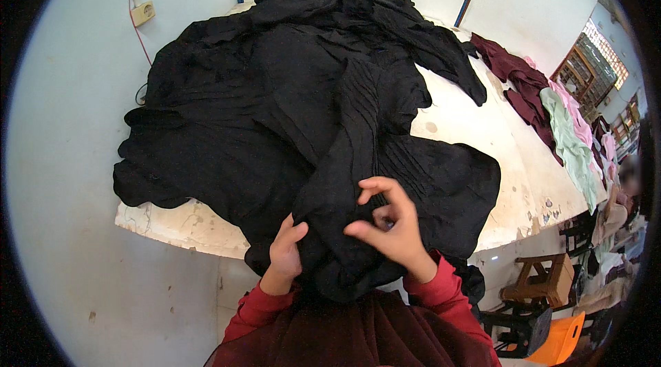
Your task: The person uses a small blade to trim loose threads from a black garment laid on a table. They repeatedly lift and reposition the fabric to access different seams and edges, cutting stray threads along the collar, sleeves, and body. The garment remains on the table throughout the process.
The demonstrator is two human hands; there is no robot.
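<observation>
A large heap of black cloth garments [289, 88] spreads over the pale worktable, and its near part hangs over the front edge toward me. My left hand [285, 253] grips a fold of this black fabric between thumb and fingers, low and left of centre. To its right, my right hand [390, 222] is held over the cloth with thumb and fingers curved apart, and nothing shows between them. Rows of narrow pleats [408, 165] run through the fabric just above my right hand.
The worktable [459, 124] has a stained, worn top. Maroon cloth [521, 83], mint-green cloth [560, 129] and pink cloth [573, 109] lie along its right side. Below stand a brown stool [542, 279] and an orange plastic item [560, 338]. A wall socket [143, 13] is at left. A person sits far right.
</observation>
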